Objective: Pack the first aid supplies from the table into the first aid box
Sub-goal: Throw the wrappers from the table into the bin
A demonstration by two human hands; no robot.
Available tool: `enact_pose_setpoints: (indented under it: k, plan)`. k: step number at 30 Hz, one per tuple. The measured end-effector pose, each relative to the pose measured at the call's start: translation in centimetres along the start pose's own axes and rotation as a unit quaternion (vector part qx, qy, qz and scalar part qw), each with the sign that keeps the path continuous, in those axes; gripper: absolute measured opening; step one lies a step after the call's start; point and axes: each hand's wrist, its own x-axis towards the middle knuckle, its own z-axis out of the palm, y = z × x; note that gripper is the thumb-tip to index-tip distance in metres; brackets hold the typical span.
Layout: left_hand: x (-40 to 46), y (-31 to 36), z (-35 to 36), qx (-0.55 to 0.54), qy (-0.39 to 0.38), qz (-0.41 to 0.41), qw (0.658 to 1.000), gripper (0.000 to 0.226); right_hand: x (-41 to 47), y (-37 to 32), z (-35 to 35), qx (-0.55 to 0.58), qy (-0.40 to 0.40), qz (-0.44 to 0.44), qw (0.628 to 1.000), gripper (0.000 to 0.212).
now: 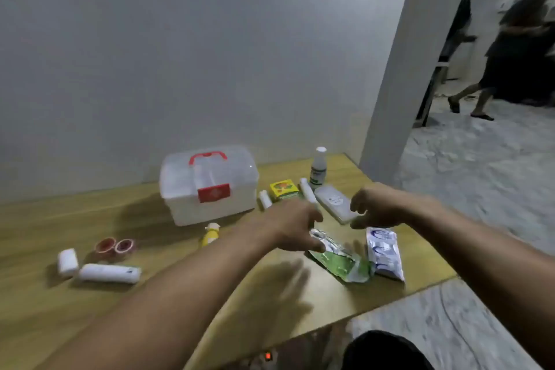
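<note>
A translucent white first aid box (210, 186) with a red handle and red latch stands closed on the wooden table (126, 303). Right of it lie a small white roll (265, 199), a yellow-green carton (284, 189), a white tube (307, 193), a white bottle (319, 168) and a flat white pack (336, 203). My left hand (292, 224) hovers over a green and silver sachet (339, 258), fingers apart, holding nothing. My right hand (374, 207) hangs open over the flat pack's near end. A blue-white packet (384, 252) lies beside the sachet.
On the left lie a bandage roll (68, 261), a long white roll (109, 273), two red tape rolls (115, 247) and a yellow bottle (210, 234). A wall and a pillar (402, 69) stand behind the table. People move in the room at the far right (510, 48).
</note>
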Motion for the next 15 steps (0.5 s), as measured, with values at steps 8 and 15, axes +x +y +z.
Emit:
enact_pose_setpoints:
  k: [8, 15]
  plan:
    - [0.0, 3.6, 8.4, 0.051, -0.039, 0.016, 0.998, 0.064, -4.6, 2.7, 8.0, 0.062, 0.086, 0.124, 0.987, 0.038]
    - [-2.0, 5.5, 9.9, 0.119, 0.079, 0.051, 0.988, 0.029, -9.0, 3.9, 8.3, 0.198, 0.145, 0.22, 0.944, 0.03]
